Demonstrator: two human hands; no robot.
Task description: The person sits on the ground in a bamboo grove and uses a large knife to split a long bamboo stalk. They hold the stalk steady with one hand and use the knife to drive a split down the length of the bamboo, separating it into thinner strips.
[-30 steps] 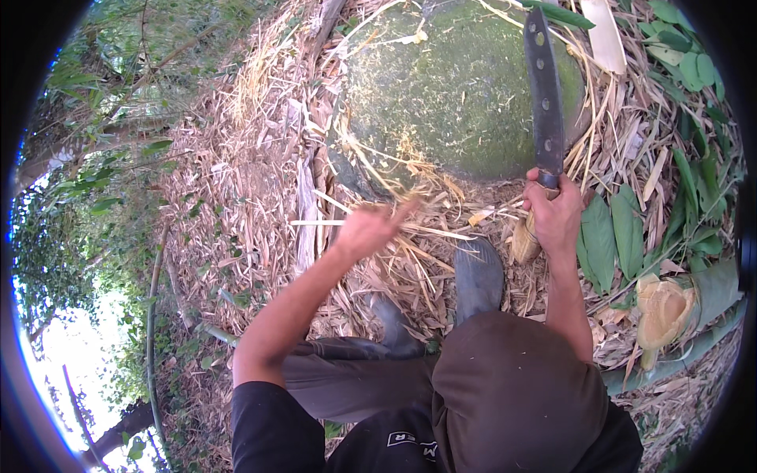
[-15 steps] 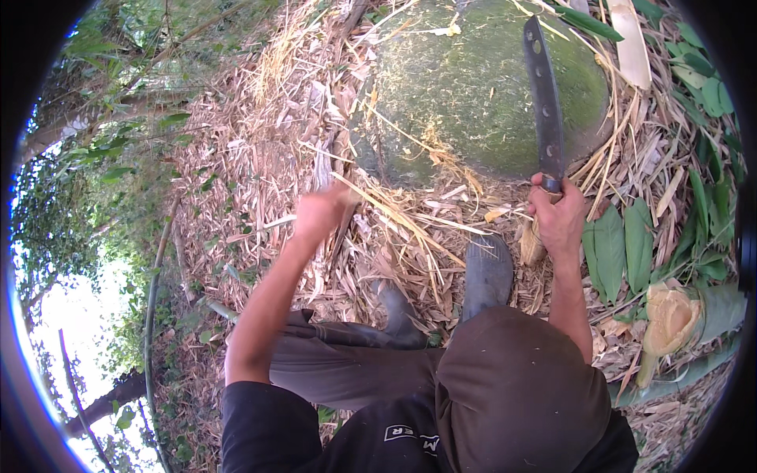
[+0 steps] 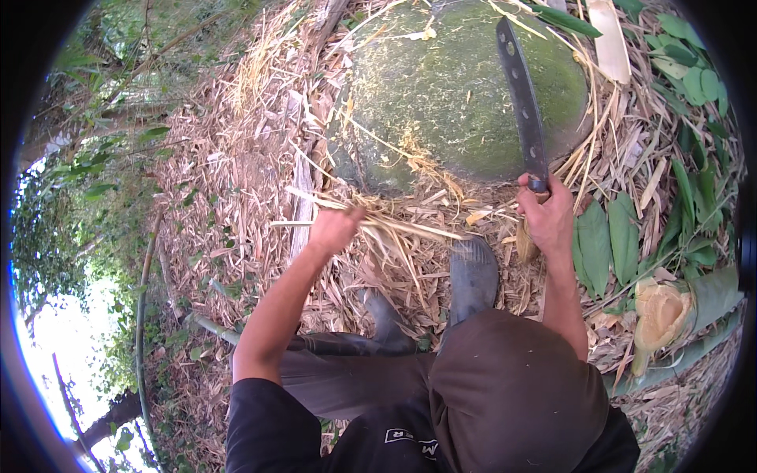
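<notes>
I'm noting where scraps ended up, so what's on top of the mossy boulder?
Tan shavings and thin strips lie on the mossy boulder. The machete covers part of it from view; what's behind can't be seen.

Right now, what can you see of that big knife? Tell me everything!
The big knife has a long, dark blade, apparently metal, with roundish spots, maybe holes, in a row. The right hand grips its handle, hiding most of it. The blade points away from the person, tip tilted left, over the green rock; whether they touch, I can't tell.
</notes>
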